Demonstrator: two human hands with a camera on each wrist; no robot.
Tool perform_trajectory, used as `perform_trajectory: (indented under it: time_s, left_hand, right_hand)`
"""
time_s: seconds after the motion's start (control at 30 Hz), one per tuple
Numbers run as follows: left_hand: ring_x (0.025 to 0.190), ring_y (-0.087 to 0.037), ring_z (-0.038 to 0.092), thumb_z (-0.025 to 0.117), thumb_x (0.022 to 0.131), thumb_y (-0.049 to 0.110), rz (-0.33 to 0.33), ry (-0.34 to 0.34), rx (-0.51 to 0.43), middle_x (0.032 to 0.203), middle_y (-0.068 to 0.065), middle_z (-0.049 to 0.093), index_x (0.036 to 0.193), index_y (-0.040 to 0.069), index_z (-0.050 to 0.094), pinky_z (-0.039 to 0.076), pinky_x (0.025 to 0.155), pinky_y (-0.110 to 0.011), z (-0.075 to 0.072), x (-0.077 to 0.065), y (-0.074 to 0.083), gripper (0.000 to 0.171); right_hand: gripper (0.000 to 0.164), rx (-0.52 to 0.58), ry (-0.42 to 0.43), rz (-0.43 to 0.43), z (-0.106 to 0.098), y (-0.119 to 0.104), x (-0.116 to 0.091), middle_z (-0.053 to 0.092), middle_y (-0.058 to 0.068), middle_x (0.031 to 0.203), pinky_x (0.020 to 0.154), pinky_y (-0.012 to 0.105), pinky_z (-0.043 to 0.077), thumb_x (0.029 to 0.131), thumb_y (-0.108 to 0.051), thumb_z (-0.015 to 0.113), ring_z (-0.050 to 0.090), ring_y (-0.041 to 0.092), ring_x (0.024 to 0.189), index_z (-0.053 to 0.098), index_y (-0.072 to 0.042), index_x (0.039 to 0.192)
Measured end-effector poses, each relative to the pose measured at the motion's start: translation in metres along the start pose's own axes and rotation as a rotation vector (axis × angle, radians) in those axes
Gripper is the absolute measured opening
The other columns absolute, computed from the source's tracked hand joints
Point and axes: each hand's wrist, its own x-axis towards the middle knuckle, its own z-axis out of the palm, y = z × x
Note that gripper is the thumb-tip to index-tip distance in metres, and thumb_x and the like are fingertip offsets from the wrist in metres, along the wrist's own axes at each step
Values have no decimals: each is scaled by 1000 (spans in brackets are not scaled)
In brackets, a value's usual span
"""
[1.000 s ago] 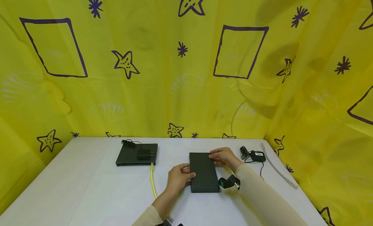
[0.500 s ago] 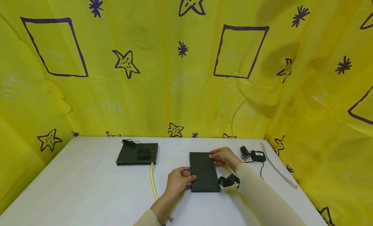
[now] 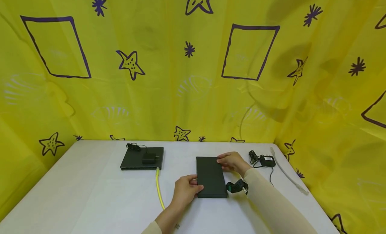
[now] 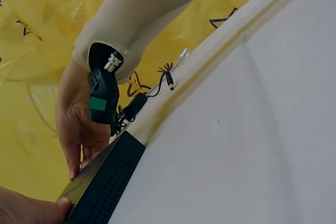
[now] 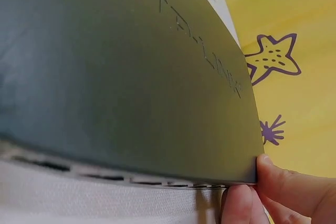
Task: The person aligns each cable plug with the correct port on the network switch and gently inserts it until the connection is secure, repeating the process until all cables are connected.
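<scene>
A flat black network switch (image 3: 210,177) lies lengthwise between my two hands, embossed lettering on its top in the right wrist view. My left hand (image 3: 184,191) grips its left edge toward the near end, thumb on top and fingers at the side. At the far right corner, my right hand (image 3: 232,163) pinches the switch between thumb and fingers. The right wrist view shows a row of port openings (image 5: 100,177) along one long side, while perforated vents (image 4: 113,182) cover the short end in the left wrist view.
A second black switch (image 3: 129,160) sits at the back left, with a power adapter (image 3: 149,158) on top and a yellow network cable (image 3: 159,190) at its front. Another adapter (image 3: 267,161) and a grey network cable (image 3: 284,172) lie on the right of the white table (image 3: 90,193).
My left hand has slid slightly toward the near end along the switch's left edge. The right hand keeps its hold at the far corner, and the switch stays in place.
</scene>
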Motion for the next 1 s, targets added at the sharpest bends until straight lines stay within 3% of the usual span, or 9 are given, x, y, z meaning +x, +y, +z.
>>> perform_trajectory:
  time_s: [0.23,0.6,0.77,1.0]
  left_hand:
    - [72,-15,68,77,79,-3,7,-4,69,89,-14,71,113,-7,70,57,53,-24,-15,15,-2,35]
    - [72,-10,60,76,83,4,-154,-123,149,95,-9,73,114,2,73,58,61,-26,-41,43,0,31]
    - [78,-12,61,76,84,5,-213,-171,164,99,-9,72,116,3,72,59,66,-29,-46,48,4,32]
    - [79,-12,61,75,85,5,-219,-193,159,101,-11,72,117,3,72,59,68,-31,-45,49,6,32]
  right_hand:
    - [35,17,33,-4,0,-1,-3,65,7,87,64,24,59,89,1,69,60,12,71,61,10,122]
    - [37,37,37,-21,0,10,-12,68,13,94,75,31,61,89,1,69,64,14,75,58,14,122]
    - [38,50,18,-37,-3,17,-19,69,13,93,75,32,61,89,1,69,67,15,76,56,15,122]
    - [39,2,-26,-21,-11,14,-17,69,9,88,73,31,61,89,0,70,65,14,75,56,15,122]
